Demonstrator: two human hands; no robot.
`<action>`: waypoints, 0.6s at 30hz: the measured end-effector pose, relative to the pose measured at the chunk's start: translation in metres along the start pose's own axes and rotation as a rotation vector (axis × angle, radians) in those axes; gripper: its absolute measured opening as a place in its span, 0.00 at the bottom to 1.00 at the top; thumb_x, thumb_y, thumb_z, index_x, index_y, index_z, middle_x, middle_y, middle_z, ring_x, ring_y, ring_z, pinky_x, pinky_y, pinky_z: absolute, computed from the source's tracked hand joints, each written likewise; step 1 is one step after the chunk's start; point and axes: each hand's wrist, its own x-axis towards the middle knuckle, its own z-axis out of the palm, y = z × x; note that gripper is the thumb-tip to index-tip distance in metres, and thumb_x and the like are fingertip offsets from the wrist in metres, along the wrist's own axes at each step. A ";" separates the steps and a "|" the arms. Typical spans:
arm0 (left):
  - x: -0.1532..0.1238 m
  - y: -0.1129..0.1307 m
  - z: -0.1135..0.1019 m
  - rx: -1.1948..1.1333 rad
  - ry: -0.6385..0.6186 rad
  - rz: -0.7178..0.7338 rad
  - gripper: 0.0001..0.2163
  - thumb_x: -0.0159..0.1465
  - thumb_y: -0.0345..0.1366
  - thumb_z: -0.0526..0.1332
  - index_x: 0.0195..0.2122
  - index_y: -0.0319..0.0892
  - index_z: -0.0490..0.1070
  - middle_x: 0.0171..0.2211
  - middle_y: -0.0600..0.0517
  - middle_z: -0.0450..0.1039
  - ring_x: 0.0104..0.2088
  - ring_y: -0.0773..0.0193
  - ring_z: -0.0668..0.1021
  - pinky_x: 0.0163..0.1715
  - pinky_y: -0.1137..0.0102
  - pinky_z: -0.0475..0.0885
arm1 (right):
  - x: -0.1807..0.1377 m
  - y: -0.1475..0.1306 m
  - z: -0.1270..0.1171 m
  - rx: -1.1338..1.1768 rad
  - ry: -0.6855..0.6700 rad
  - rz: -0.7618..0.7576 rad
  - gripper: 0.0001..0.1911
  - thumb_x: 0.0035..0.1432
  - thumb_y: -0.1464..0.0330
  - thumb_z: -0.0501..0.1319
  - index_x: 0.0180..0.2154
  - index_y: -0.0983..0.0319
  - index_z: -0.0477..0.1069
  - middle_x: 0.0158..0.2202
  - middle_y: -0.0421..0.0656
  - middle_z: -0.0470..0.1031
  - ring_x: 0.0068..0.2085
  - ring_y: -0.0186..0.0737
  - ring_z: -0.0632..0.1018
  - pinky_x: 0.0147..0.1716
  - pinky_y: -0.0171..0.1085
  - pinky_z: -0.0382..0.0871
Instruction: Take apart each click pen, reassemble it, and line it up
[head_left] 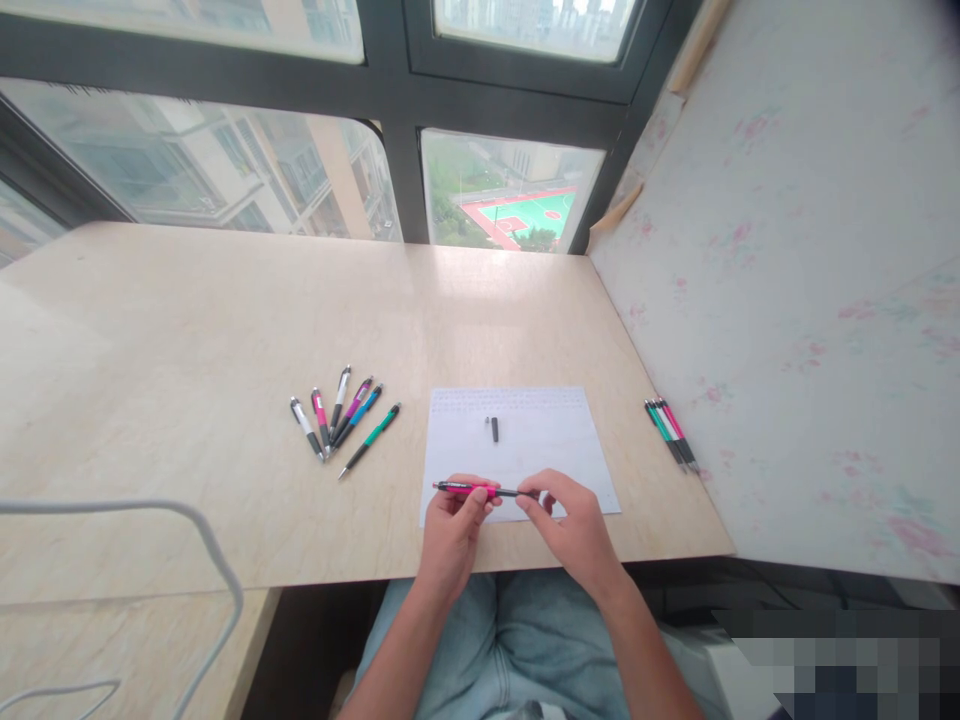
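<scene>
A pink and black pen point(472, 489) lies level between both hands, just above the near edge of a white sheet of paper point(525, 440). My left hand point(456, 525) pinches its pink barrel. My right hand point(571, 525) pinches the black end with fingertips closed. Two small dark pen parts point(493, 428) lie on the middle of the sheet.
Several pens point(341, 412) in pink, purple, blue, green and black are fanned out on the beige table point(187, 400) left of the paper. More pens point(671, 432) lie at the right edge beside a floral wall point(810, 300). A window is behind. A white cable point(217, 570) loops at lower left.
</scene>
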 end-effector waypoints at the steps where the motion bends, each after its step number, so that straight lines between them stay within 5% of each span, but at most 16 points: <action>1: 0.000 0.000 0.000 -0.008 -0.008 -0.002 0.08 0.55 0.36 0.72 0.32 0.39 0.77 0.32 0.50 0.79 0.30 0.68 0.78 0.35 0.74 0.74 | 0.000 0.000 0.000 0.011 0.014 0.010 0.07 0.63 0.64 0.61 0.37 0.60 0.75 0.34 0.44 0.78 0.33 0.39 0.77 0.29 0.35 0.70; 7: 0.000 -0.001 -0.001 -0.011 -0.017 -0.007 0.08 0.55 0.36 0.72 0.32 0.39 0.77 0.32 0.50 0.79 0.30 0.68 0.78 0.35 0.74 0.74 | 0.000 0.000 0.001 -0.008 -0.037 0.072 0.16 0.67 0.62 0.56 0.29 0.61 0.75 0.25 0.41 0.76 0.28 0.37 0.76 0.28 0.35 0.67; 14: 0.001 -0.002 -0.002 -0.017 -0.010 -0.005 0.09 0.54 0.36 0.73 0.32 0.39 0.77 0.32 0.50 0.79 0.30 0.68 0.78 0.34 0.73 0.74 | -0.001 0.000 0.001 0.006 0.007 0.017 0.06 0.61 0.65 0.62 0.39 0.60 0.74 0.35 0.44 0.79 0.34 0.39 0.77 0.28 0.35 0.70; 18: 0.001 -0.002 -0.003 -0.016 -0.021 -0.004 0.08 0.55 0.36 0.72 0.32 0.39 0.77 0.32 0.50 0.79 0.30 0.68 0.79 0.34 0.74 0.74 | 0.000 -0.002 0.000 0.007 -0.046 0.071 0.09 0.64 0.64 0.59 0.35 0.60 0.74 0.31 0.42 0.78 0.31 0.38 0.77 0.28 0.34 0.68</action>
